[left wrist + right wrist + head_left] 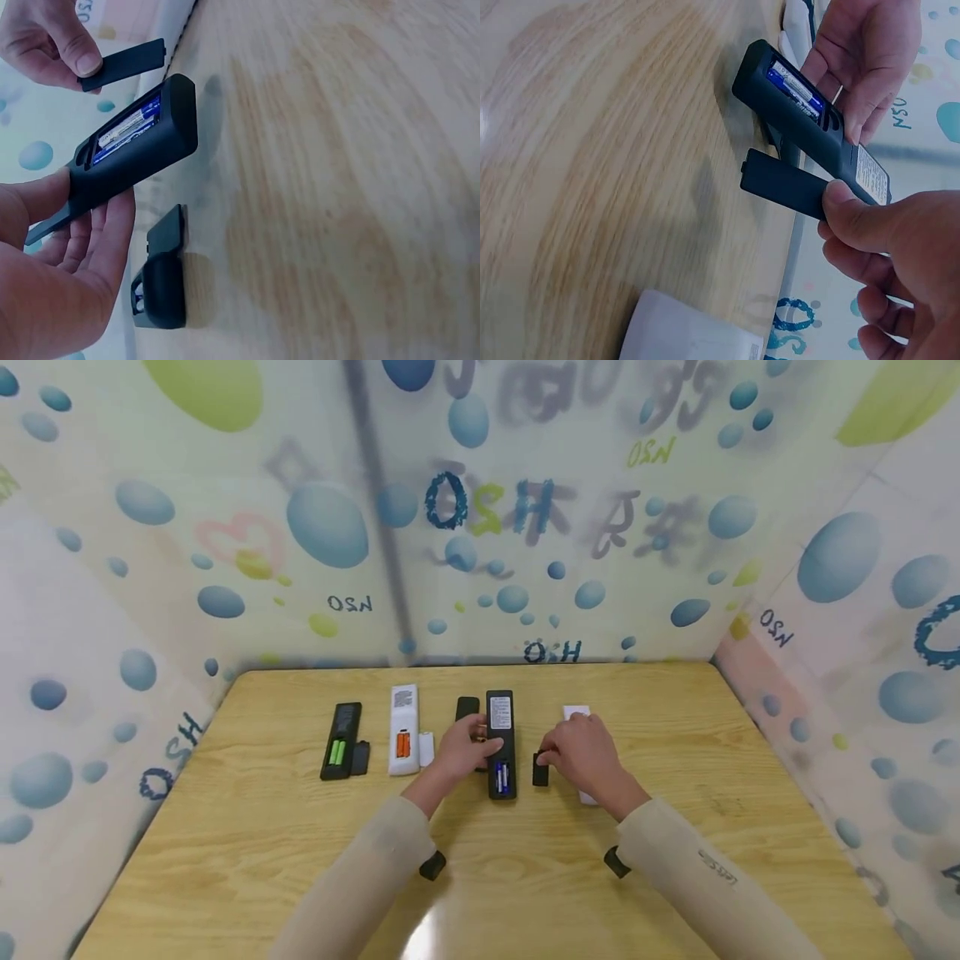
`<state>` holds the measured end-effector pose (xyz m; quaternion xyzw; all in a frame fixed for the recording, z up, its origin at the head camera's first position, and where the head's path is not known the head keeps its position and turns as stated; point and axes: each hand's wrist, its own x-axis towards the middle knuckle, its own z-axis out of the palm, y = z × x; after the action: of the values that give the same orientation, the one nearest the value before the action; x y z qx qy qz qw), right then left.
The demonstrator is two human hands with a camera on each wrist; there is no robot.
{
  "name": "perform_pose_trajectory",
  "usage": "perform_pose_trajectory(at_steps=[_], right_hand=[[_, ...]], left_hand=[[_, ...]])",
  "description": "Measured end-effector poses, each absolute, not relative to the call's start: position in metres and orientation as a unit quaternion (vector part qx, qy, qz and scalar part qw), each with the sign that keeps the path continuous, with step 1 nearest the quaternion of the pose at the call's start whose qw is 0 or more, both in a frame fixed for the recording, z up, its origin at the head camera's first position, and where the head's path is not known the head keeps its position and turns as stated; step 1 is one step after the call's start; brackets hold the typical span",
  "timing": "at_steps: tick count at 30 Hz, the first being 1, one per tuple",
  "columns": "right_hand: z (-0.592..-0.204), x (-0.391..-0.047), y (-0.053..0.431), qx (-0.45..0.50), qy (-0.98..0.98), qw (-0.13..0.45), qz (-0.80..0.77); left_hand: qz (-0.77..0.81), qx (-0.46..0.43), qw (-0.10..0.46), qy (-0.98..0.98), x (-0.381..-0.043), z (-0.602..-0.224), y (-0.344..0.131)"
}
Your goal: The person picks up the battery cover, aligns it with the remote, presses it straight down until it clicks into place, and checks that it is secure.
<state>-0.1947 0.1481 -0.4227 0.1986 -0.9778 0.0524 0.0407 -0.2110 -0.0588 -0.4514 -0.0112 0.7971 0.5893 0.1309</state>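
Observation:
My left hand point(459, 747) grips a black remote control point(501, 735), back side up, with thumb and fingers around its sides. Two blue-and-white batteries point(127, 133) lie in its uncovered compartment. Between thumb and fingertips, my right hand point(585, 756) pinches one end of a black battery cover point(784, 184), held beside the remote and apart from it. In the left wrist view, the remote is tilted above the table, its compartment end toward the camera. Another black remote point(467, 707) lies behind my left hand, which partly hides it.
Left on the wooden table point(247, 827) lie a black remote point(345, 718) with green batteries, its cover point(361, 757) alongside, and a white remote point(403, 714) with orange batteries beside a white cover point(427, 748). A white remote point(576, 710) lies partly under my right hand. A patterned wall point(480, 568) rises behind.

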Motion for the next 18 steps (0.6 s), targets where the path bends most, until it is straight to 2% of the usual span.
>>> perform_pose_trajectory(at_steps=[9, 18], right_hand=[[-0.427, -0.192, 0.145, 0.217, -0.973, 0.055, 0.062], [-0.427, -0.191, 0.143, 0.211, -0.974, 0.043, 0.066]], left_hand=[[0.603, -0.001, 0.132, 0.787, -0.210, -0.460, -0.059], [0.611, 0.001, 0.132, 0.781, -0.210, -0.464, -0.061]])
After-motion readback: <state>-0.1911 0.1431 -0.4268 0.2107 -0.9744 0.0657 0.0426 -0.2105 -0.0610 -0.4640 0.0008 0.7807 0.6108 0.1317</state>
